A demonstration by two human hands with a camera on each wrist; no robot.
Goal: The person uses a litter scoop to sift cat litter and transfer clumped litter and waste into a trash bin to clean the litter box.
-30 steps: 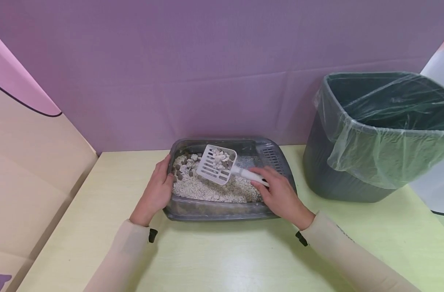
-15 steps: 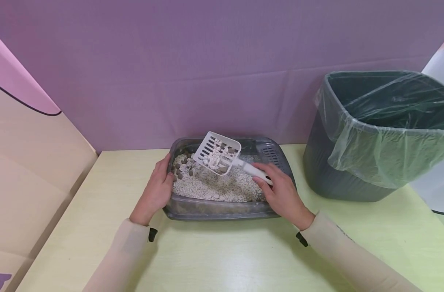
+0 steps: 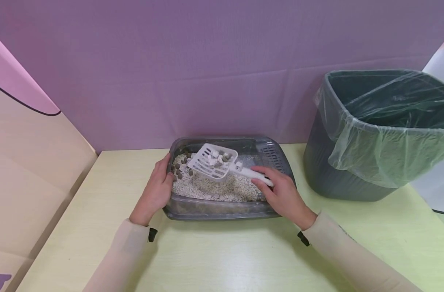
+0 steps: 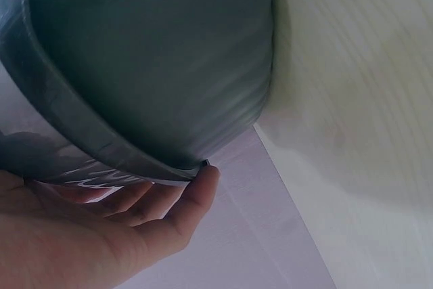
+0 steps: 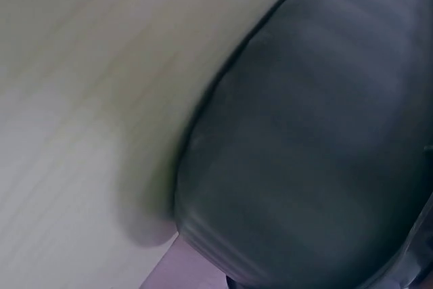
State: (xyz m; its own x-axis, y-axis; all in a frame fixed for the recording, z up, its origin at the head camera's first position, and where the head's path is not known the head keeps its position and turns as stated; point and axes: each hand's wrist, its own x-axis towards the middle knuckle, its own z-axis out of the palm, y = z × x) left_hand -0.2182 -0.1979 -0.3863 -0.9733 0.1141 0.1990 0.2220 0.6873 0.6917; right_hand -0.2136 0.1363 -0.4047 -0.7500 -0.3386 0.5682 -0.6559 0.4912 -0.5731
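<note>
A grey litter box (image 3: 222,211) holds pale litter (image 3: 207,192), with dark round clumps (image 3: 179,175) along its left end. My right hand (image 3: 284,196) grips the handle of a white slotted litter scoop (image 3: 245,172). The scoop's head hangs over the litter, carrying pale and brownish lumps (image 3: 218,158). At the box's left end, my left hand (image 3: 156,190) holds the rim, thumb on top; the left wrist view shows its fingers (image 4: 196,197) curled at the rim. Mostly the box's outer wall (image 5: 298,140) fills the right wrist view, where the scoop is hidden.
On the right stands a tall grey trash bin (image 3: 344,178), lined with a clear plastic bag (image 3: 382,156) folded over its rim. A purple backdrop (image 3: 222,81) rises right behind the box. Both stand on a pale wooden table (image 3: 222,251).
The scoop's head first rose and tipped, shifting its lumps, then dropped lower over the litter, the lumps gathering toward its back. The right hand moved slightly; the left hand stayed at the rim.
</note>
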